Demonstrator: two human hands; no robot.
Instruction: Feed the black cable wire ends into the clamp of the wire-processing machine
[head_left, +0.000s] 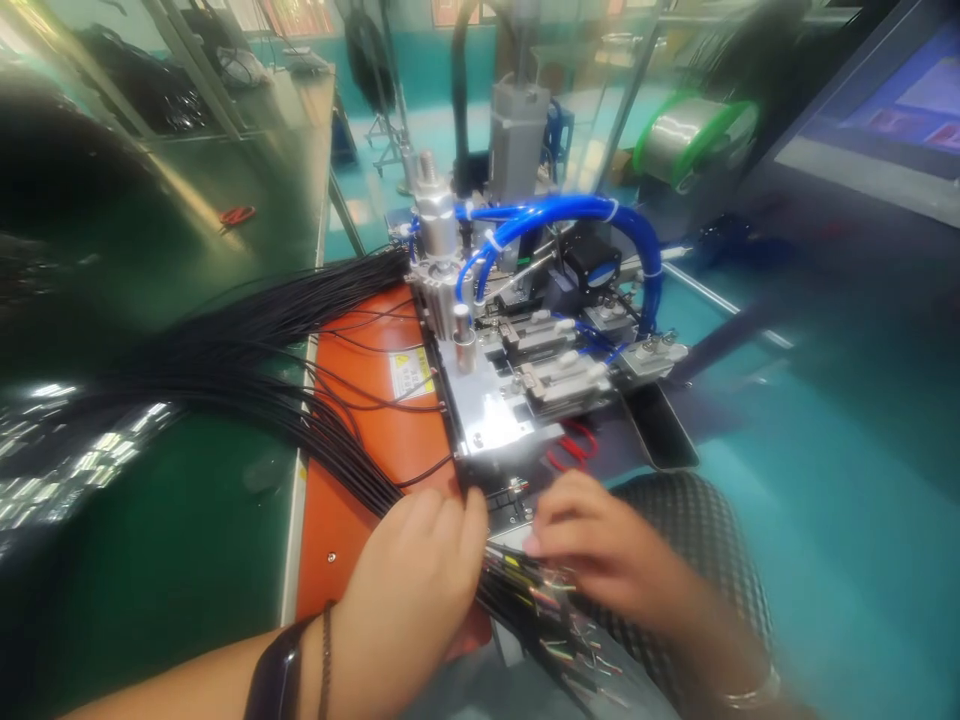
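My left hand (420, 570) is closed over a bundle of black cables (360, 475), pressing it near the front of the machine (499, 420). Beyond its fingers the cables' stripped ends (551, 600) fan out, showing thin coloured wires. My right hand (600, 540) has its fingers curled together in a pinch just above these ends, beside the machine's small front fixture (514, 500). Whatever lies between its fingertips is too small and blurred to make out. A few single cables run across the orange base (382, 430) to the machine's edge.
Blue air hoses (562, 210) arch over the machine. A dark chute (660, 425) sticks out on its right, near my knee (690, 530). Behind stands a green-rimmed wire spool (697, 140). Red-handled pliers (237, 216) lie on the green table (225, 540).
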